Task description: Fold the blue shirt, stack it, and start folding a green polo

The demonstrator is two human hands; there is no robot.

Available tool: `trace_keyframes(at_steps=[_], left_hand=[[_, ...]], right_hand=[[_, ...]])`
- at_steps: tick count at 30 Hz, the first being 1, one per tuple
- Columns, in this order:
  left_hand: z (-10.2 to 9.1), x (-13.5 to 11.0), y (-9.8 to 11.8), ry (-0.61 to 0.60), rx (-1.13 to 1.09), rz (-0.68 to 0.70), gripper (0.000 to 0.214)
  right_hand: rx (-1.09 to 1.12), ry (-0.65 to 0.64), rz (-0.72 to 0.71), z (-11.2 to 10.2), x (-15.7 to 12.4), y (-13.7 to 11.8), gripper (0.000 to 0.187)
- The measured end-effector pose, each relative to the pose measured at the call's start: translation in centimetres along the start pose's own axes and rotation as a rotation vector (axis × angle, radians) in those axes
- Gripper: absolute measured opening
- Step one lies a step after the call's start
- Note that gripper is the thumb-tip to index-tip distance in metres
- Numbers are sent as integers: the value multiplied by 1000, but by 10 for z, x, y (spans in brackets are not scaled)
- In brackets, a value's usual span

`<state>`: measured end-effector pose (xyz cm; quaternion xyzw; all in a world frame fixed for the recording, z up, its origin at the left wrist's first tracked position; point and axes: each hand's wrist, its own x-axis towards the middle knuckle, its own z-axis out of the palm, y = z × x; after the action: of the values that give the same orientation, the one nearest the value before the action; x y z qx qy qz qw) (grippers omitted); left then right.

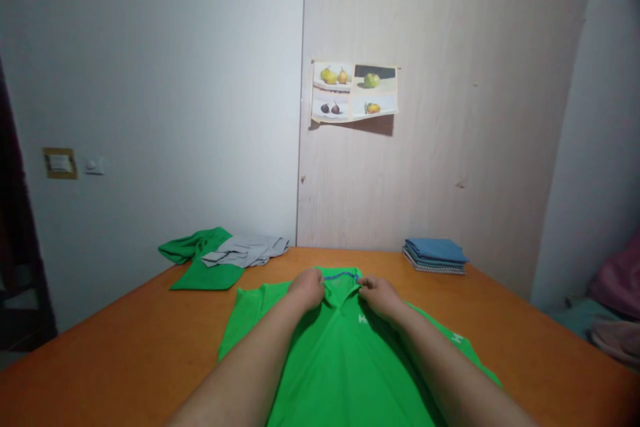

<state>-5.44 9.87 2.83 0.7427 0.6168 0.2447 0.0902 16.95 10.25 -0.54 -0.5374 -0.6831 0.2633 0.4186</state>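
Note:
A bright green collared shirt [345, 367] lies spread on the orange table, its front facing up and its collar toward the far side. White lettering shows on the chest and on the right sleeve. My left hand [307, 289] pinches the left side of the collar, fingers closed on the cloth. On the other side of the neck opening, my right hand [380, 295] grips the collar's right edge between thumb and fingers. A blue strip runs along the inside of the neck between both hands. My forearms cover parts of the shirt's front.
At the back left of the table [125, 340], a green garment [205, 277] lies with a grey garment [247, 251] partly on it. Folded cloths [435, 253] are stacked at the back right. A wall with a fruit picture sheet [355, 90] stands behind the table.

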Motion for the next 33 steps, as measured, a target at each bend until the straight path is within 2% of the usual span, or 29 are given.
trace_keyframes(at_steps=[3, 6, 10, 15, 19, 22, 25, 29, 31, 33], left_hand=[[10, 4, 3, 44, -60, 11, 31], [25, 0, 2, 26, -137, 63, 42], [41, -8, -9, -26, -199, 123, 47], [42, -15, -16, -54, -183, 191, 41], [41, -21, -12, -83, -132, 236, 40], [42, -22, -11, -67, -116, 245, 37], [42, -20, -11, -32, -182, 238, 31], [39, -16, -9, 28, -275, 209, 29], [37, -14, -9, 48, -292, 186, 27], [35, -13, -9, 53, -287, 162, 25]], right_hand=[[40, 36, -54, 11, 7, 0, 48], [52, 50, -57, 22, 3, 8, 64], [-50, 73, -63, 27, -9, 20, 68], [-267, 128, -81, 18, -15, 20, 76], [-482, 64, -74, 18, -19, 21, 78], [-535, 36, -54, 20, -22, 18, 77], [-489, 83, -31, 18, -22, 11, 80], [-286, 181, -91, 14, -19, 5, 75], [-182, 168, -112, 15, -20, 7, 73], [-116, 83, -122, 18, -21, 11, 71]])
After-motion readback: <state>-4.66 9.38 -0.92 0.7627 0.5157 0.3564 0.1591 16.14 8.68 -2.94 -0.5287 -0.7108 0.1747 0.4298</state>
